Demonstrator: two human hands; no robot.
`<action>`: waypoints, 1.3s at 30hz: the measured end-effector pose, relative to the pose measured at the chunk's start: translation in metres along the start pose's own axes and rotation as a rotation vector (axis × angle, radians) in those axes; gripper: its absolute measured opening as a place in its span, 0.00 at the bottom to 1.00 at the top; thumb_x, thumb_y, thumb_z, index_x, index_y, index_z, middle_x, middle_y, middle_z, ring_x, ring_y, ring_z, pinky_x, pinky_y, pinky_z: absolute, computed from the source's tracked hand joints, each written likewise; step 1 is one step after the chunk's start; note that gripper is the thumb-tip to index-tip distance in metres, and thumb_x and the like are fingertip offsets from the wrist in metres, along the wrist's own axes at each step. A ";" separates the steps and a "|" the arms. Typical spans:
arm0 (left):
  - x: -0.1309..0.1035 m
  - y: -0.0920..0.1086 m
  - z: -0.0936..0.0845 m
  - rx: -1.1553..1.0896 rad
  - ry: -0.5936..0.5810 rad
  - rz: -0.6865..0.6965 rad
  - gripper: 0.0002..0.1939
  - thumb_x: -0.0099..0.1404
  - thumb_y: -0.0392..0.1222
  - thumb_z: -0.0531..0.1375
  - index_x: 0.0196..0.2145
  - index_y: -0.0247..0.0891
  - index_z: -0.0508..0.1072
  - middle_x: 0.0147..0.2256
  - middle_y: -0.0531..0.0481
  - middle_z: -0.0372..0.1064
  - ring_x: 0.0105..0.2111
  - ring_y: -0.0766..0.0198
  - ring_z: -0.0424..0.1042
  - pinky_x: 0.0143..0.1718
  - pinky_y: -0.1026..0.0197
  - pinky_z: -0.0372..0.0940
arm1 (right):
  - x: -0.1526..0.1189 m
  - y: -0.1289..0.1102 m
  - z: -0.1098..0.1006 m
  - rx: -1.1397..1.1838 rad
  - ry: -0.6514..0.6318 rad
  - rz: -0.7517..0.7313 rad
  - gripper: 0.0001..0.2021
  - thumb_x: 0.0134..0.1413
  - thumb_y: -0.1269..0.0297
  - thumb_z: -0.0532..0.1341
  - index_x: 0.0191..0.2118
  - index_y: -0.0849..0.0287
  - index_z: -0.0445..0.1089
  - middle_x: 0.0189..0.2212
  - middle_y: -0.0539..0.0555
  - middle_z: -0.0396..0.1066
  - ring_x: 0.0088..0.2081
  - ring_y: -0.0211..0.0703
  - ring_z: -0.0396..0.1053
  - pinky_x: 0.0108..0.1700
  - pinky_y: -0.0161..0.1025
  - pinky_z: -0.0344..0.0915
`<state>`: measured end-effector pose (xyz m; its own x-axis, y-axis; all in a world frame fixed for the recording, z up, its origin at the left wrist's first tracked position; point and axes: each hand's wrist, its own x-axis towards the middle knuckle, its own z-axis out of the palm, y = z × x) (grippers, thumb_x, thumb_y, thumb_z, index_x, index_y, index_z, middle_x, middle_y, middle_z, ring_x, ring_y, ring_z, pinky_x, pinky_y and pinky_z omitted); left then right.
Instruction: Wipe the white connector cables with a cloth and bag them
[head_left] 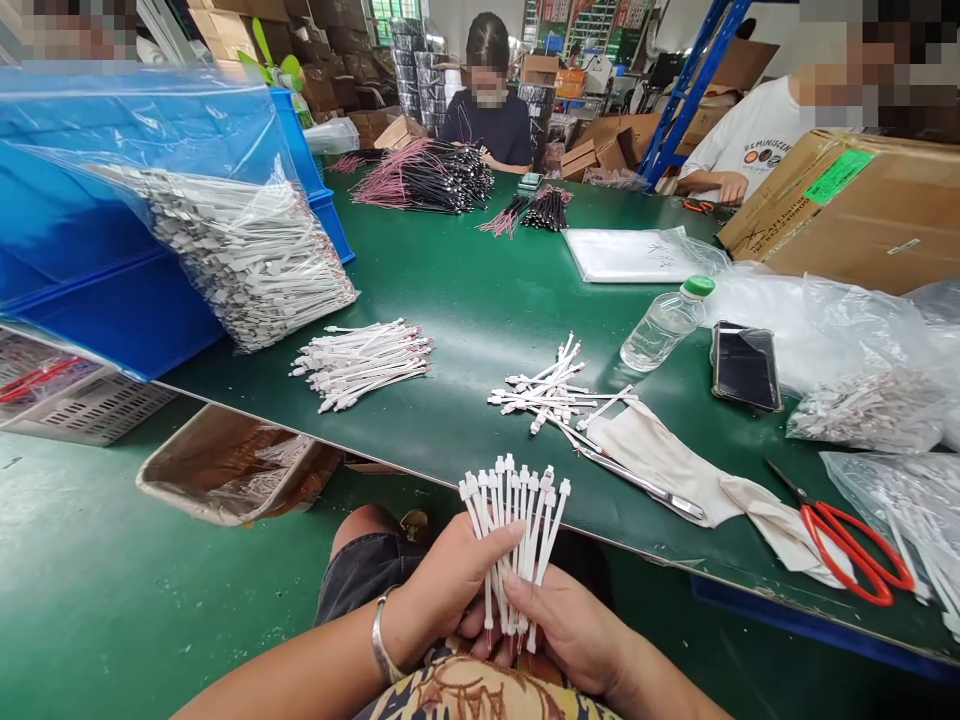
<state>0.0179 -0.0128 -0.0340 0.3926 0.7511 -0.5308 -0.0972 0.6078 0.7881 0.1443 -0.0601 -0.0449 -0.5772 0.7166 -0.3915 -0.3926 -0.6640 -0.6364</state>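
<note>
A fanned bundle of white cables with small connectors point(534, 500) is held over my lap, just off the table's near edge. My left hand point(457, 565) grips it from the left, thumb laid across the front. From the right, my right hand point(566, 610) closes on the lower part, its thumb also on top. Short reddish wire ends stick out at the bottom; most fingers are hidden behind the cables. On the table ahead lie a loose heap of the same cables point(544, 385) and a neater pile of them point(364, 362) farther left.
Tweezers point(645, 485) and a white cloth point(660, 450) lie near the table edge. Red-handled scissors point(855, 550), a phone point(746, 365) and a water bottle point(664, 325) are to the right. Blue bins point(150, 130) stand left, behind a bag of cables point(247, 260). Two people sit across the table.
</note>
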 end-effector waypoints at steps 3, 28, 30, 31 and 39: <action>0.000 0.002 0.001 -0.026 -0.048 -0.044 0.19 0.52 0.49 0.65 0.35 0.32 0.71 0.28 0.48 0.71 0.21 0.69 0.66 0.19 0.68 0.61 | -0.001 0.001 0.002 0.019 0.023 -0.001 0.25 0.51 0.47 0.58 0.36 0.70 0.73 0.27 0.60 0.72 0.26 0.37 0.70 0.28 0.32 0.63; 0.008 -0.005 -0.003 0.279 -0.143 -0.061 0.16 0.58 0.52 0.58 0.30 0.35 0.65 0.12 0.58 0.59 0.08 0.72 0.54 0.09 0.71 0.48 | 0.013 0.004 -0.014 -0.140 0.137 0.033 0.26 0.42 0.44 0.64 0.36 0.68 0.71 0.24 0.55 0.71 0.23 0.35 0.67 0.25 0.31 0.61; 0.011 -0.008 -0.004 0.288 -0.127 -0.031 0.15 0.57 0.52 0.58 0.30 0.35 0.64 0.14 0.58 0.58 0.10 0.73 0.55 0.10 0.71 0.50 | 0.017 0.006 -0.020 -0.183 0.157 0.013 0.28 0.42 0.43 0.63 0.39 0.66 0.71 0.23 0.53 0.71 0.23 0.34 0.67 0.26 0.32 0.61; 0.012 -0.008 -0.004 0.296 -0.108 -0.020 0.15 0.57 0.51 0.59 0.30 0.34 0.64 0.14 0.59 0.58 0.10 0.74 0.54 0.10 0.71 0.50 | 0.018 0.007 -0.022 -0.198 0.161 0.004 0.28 0.42 0.43 0.63 0.41 0.65 0.70 0.24 0.53 0.71 0.24 0.35 0.67 0.26 0.32 0.61; 0.017 -0.015 -0.006 0.305 -0.112 0.015 0.16 0.57 0.51 0.59 0.30 0.34 0.64 0.15 0.60 0.56 0.11 0.76 0.52 0.11 0.71 0.49 | 0.022 0.009 -0.027 -0.314 0.149 -0.011 0.32 0.46 0.40 0.58 0.48 0.63 0.67 0.29 0.56 0.73 0.28 0.40 0.70 0.28 0.35 0.62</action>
<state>0.0203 -0.0076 -0.0563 0.4928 0.7160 -0.4945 0.1681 0.4793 0.8614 0.1476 -0.0444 -0.0774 -0.4541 0.7622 -0.4613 -0.1454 -0.5743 -0.8057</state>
